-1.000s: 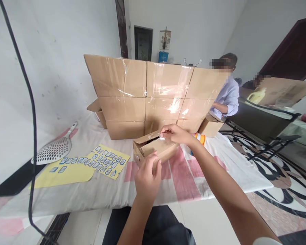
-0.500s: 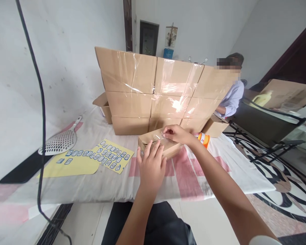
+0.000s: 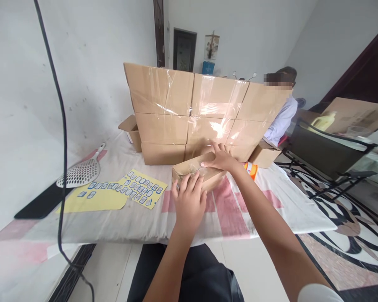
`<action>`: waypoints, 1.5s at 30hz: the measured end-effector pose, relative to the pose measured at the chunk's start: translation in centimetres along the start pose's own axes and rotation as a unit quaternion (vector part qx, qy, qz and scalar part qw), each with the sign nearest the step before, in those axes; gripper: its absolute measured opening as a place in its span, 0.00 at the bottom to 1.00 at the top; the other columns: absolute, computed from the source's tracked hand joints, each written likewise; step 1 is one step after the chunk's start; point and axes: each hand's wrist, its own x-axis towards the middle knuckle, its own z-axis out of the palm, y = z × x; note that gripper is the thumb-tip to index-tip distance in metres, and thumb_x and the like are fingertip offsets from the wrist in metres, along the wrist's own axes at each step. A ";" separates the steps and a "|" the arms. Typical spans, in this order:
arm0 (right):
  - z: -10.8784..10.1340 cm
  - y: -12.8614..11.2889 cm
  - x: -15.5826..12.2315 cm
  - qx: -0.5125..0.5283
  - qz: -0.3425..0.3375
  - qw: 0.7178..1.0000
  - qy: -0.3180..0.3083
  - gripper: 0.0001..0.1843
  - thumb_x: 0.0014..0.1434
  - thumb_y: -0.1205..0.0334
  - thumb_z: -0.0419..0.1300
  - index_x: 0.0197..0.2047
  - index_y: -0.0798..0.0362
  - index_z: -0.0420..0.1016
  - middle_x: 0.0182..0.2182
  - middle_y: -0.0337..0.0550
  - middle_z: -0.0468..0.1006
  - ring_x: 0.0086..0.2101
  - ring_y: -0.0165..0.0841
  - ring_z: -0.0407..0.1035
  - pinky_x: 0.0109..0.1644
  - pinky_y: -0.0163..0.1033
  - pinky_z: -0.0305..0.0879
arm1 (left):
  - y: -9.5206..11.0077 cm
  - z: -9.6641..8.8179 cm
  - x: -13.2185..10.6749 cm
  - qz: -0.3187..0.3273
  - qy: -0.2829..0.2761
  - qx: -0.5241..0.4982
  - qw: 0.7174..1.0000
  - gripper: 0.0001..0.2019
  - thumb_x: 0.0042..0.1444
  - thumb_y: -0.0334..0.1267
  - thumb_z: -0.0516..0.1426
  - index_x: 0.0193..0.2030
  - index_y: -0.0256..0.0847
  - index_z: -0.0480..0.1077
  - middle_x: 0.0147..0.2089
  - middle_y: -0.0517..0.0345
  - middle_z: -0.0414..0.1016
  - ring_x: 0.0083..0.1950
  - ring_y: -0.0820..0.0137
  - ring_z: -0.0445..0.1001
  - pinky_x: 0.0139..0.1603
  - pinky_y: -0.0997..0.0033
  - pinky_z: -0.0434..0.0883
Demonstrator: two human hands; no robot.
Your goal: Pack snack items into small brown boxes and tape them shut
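A small cardboard box [image 3: 189, 162] lies on the cloth-covered table in front of me, with a shiny piece of clear tape [image 3: 196, 168] across its top. My left hand [image 3: 189, 193] rests over its near left part, fingers spread on the top. On the far right of the same box lies my right hand [image 3: 221, 158], fingers apart, the thumb pointing left along the tape. Right behind stands a tall cardboard panel [image 3: 164, 130] of joined pieces covered in clear tape.
Yellow sheets with small stickers [image 3: 141, 188], a white slotted skimmer [image 3: 82, 173] and a black flat slab [image 3: 39, 201] lie left. A black cable [image 3: 61, 126] hangs in front. An orange tape roll [image 3: 252, 170] and open box [image 3: 264, 153] are right; a person [image 3: 285, 113] sits beyond.
My right hand has gone from a pinch over the tape to spread fingers on the box's far side. The left hand stays on the box. The view has shifted slightly.
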 end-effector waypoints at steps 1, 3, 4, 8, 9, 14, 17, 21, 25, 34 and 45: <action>0.0 0.1 0.1 0.011 0.022 0.999 -0.021 0.62 0.44 0.32 0.73 0.74 0.47 0.53 0.72 0.62 0.53 0.71 0.66 0.43 0.70 0.68 0.43 | 0.1 0.0 0.0 -0.002 0.001 0.000 1.000 0.20 0.65 0.34 0.56 0.63 0.50 0.71 0.67 0.54 0.73 0.68 0.52 0.69 0.72 0.37 0.51; 0.0 0.3 0.4 0.043 0.042 0.996 -0.061 0.56 0.46 0.28 0.69 0.71 0.48 0.59 0.68 0.60 0.62 0.68 0.61 0.55 0.68 0.63 0.52 | 0.1 0.0 0.0 -0.003 0.005 -0.001 1.000 0.20 0.65 0.34 0.56 0.63 0.50 0.71 0.67 0.53 0.74 0.67 0.52 0.69 0.71 0.37 0.51; 0.0 0.5 0.5 0.057 0.046 0.994 -0.075 0.55 0.47 0.27 0.67 0.69 0.49 0.61 0.65 0.60 0.67 0.64 0.57 0.62 0.66 0.58 0.59 | 0.1 0.0 0.0 -0.003 0.008 -0.002 1.000 0.20 0.65 0.33 0.56 0.63 0.50 0.71 0.66 0.53 0.74 0.67 0.52 0.69 0.71 0.38 0.52; 0.1 0.4 0.7 0.064 0.075 0.992 -0.077 0.55 0.44 0.24 0.67 0.63 0.54 0.65 0.59 0.61 0.75 0.55 0.54 0.73 0.54 0.51 0.70 | 0.0 0.0 0.1 -0.005 0.018 -0.005 1.000 0.19 0.64 0.33 0.56 0.61 0.49 0.72 0.64 0.53 0.76 0.67 0.53 0.70 0.72 0.39 0.52; 0.1 0.3 0.6 0.058 0.087 0.992 -0.069 0.54 0.44 0.23 0.66 0.61 0.55 0.66 0.58 0.62 0.75 0.55 0.56 0.73 0.54 0.53 0.70 | 0.0 -0.1 0.1 -0.007 0.018 -0.006 1.000 0.19 0.64 0.33 0.56 0.60 0.49 0.73 0.63 0.53 0.77 0.66 0.53 0.70 0.72 0.39 0.52; -0.2 -0.2 -0.6 0.040 0.114 0.992 -0.048 0.52 0.52 0.21 0.58 0.62 0.58 0.65 0.59 0.68 0.74 0.58 0.62 0.69 0.59 0.61 0.65 | 0.2 -0.2 -0.1 -0.019 0.011 -0.007 1.000 0.15 0.66 0.35 0.55 0.58 0.50 0.74 0.61 0.54 0.79 0.66 0.55 0.71 0.71 0.40 0.53; -1.2 0.6 -1.7 0.059 0.052 0.993 -0.092 0.54 0.51 0.25 0.62 0.70 0.50 0.59 0.68 0.58 0.65 0.62 0.52 0.66 0.63 0.51 0.66 | 0.5 -0.2 -0.5 -0.020 0.012 -0.005 1.000 0.15 0.67 0.36 0.56 0.58 0.51 0.74 0.62 0.55 0.78 0.67 0.56 0.70 0.71 0.42 0.54; -2.2 1.7 -2.8 0.044 -0.010 0.987 -0.154 0.57 0.46 0.31 0.71 0.73 0.42 0.56 0.74 0.48 0.53 0.66 0.52 0.61 0.68 0.50 0.61 | 0.4 -0.1 -0.8 -0.001 0.021 -0.009 1.000 0.14 0.66 0.36 0.57 0.56 0.50 0.74 0.61 0.56 0.79 0.66 0.56 0.71 0.70 0.42 0.54; -1.8 1.4 -3.8 0.071 0.025 0.990 -0.122 0.53 0.48 0.31 0.70 0.69 0.47 0.62 0.68 0.55 0.64 0.63 0.55 0.65 0.66 0.55 0.63 | -0.4 0.4 -0.8 0.027 0.034 -0.018 0.999 0.13 0.66 0.35 0.57 0.55 0.50 0.75 0.59 0.56 0.80 0.65 0.55 0.71 0.69 0.43 0.58; 1.4 7.5 -11.0 0.298 -0.134 0.942 -0.075 0.63 0.51 0.31 0.67 0.78 0.45 0.40 0.75 0.51 0.46 0.74 0.47 0.41 0.76 0.54 0.46 | -2.6 0.7 -2.5 -0.034 0.117 -0.159 0.980 0.16 0.60 0.41 0.65 0.55 0.43 0.75 0.81 0.47 0.34 0.76 0.47 0.58 0.71 0.48 0.65; 1.2 14.6 -28.7 0.179 -0.009 0.832 0.525 0.45 0.45 0.43 0.73 0.61 0.47 0.61 0.55 0.52 0.65 0.59 0.57 0.62 0.66 0.72 0.54 | -2.5 3.8 -3.5 0.000 0.027 -0.402 0.915 0.22 0.64 0.37 0.60 0.64 0.48 0.66 0.77 0.43 0.51 0.71 0.52 0.67 0.69 0.45 0.69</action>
